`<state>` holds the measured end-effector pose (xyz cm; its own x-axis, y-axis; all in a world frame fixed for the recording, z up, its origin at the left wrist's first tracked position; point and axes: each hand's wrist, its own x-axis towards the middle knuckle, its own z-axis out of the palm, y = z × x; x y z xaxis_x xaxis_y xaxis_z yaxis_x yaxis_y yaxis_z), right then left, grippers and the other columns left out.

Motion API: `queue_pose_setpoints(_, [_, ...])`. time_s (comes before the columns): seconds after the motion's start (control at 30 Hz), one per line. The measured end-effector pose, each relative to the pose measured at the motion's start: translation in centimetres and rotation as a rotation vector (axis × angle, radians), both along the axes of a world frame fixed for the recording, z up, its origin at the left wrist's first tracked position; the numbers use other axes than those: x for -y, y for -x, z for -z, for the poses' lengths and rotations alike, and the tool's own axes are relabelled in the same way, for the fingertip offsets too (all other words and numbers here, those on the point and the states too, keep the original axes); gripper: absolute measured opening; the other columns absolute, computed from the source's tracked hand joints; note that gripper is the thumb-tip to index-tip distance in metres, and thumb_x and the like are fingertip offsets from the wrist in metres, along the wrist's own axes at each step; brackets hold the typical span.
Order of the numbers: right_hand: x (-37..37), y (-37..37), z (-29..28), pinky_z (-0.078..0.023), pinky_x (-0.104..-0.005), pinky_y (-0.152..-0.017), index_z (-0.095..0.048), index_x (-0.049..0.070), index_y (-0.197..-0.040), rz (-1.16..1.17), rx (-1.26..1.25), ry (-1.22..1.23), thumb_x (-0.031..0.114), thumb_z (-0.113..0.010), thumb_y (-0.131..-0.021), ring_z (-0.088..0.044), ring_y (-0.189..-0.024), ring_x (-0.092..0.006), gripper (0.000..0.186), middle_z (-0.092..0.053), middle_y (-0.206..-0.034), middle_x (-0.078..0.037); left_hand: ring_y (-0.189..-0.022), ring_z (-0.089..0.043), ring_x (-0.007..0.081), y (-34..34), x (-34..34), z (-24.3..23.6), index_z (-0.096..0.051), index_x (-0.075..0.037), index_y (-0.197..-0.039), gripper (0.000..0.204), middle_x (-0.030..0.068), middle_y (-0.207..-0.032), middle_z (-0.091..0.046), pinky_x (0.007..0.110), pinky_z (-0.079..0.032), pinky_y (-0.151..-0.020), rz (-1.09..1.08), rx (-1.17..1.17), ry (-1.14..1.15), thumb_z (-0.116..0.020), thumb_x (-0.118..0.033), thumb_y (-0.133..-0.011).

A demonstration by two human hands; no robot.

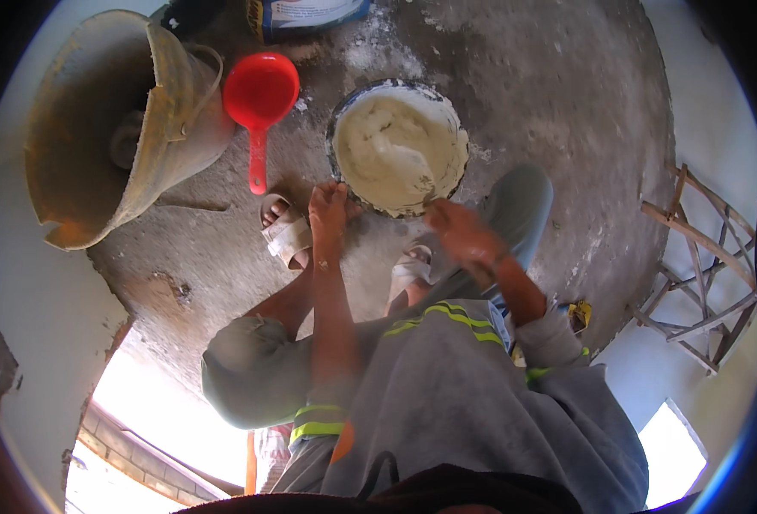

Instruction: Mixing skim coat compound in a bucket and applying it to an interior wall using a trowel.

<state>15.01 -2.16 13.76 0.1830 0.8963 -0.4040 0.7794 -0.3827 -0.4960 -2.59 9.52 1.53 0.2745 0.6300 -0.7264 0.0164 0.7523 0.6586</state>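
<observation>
Between my feet and a little beyond them stands a round, dark-rimmed basin [336, 161] holding a thick off-white paste [378, 137] like plaster or putty. My left hand [327, 208] is closed at the basin's near left rim, its fingers seeming to pinch the edge. At the near right rim my right hand [466, 233], slightly blurred, is closed on a paste-coated tool [428, 185]. The tool's far end is sunk in or smeared with paste, so its exact kind does not show. Streaks and a pale hump mark the paste's surface.
A red long-handled dipper [261, 90] lies left of the basin. Beside it a large worn bucket [173, 111] rests on its side. A blue-and-white package [310, 15] is at the far edge. A wooden frame [704, 265] leans by the right wall. The concrete floor [584, 128] has white spatters.
</observation>
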Motion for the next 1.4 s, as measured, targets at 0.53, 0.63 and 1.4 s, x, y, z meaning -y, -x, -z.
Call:
queue_pose_setpoints(0.53, [-6.5, -18.3, 4.8, -0.044, -0.0355, -0.080, -0.058, 0.000, -0.104, 0.230, 0.096, -0.018, 0.047, -0.042, -0.091, -0.057, -0.089, -0.0243, 0.051, -0.061, -0.098, -0.015, -0.076, -0.051, 0.0109, -0.6, 0.5, -2.2, -0.046, -0.003, -0.100, 0.019, 0.0052, -0.086, -0.048, 0.025, -0.049, -0.064, 0.040, -0.068, -0.071, -0.054, -0.016, -0.089])
queue_pose_setpoints(0.63, [-11.7, -18.7, 5.9, -0.040, -0.0357, -0.088, -0.058, -0.001, -0.107, 0.262, -0.173, 0.270, 0.050, -0.041, -0.090, -0.054, -0.098, -0.0250, 0.056, -0.059, -0.104, -0.017, -0.073, -0.051, 0.0106, -0.4, 0.7, -1.2, -0.046, -0.003, -0.100, 0.020, 0.0042, -0.084, -0.049, 0.025, -0.049, -0.063, -0.015, -0.068, -0.029, -0.055, -0.018, -0.089])
queue_pose_setpoints(1.4, [-10.6, -13.4, -0.6, -0.047, -0.0472, -0.074, -0.055, 0.002, -0.105, 0.065, 0.034, 0.131, 0.016, -0.038, -0.090, -0.060, -0.084, -0.0390, 0.028, -0.062, -0.092, -0.022, -0.068, -0.054, 0.0119, 0.2, -2.5, -13.1, -0.053, -0.007, -0.100, 0.021, 0.0034, -0.081, -0.053, 0.028, -0.051, -0.061, 0.181, -0.226, 0.036, -0.057, -0.023, -0.088])
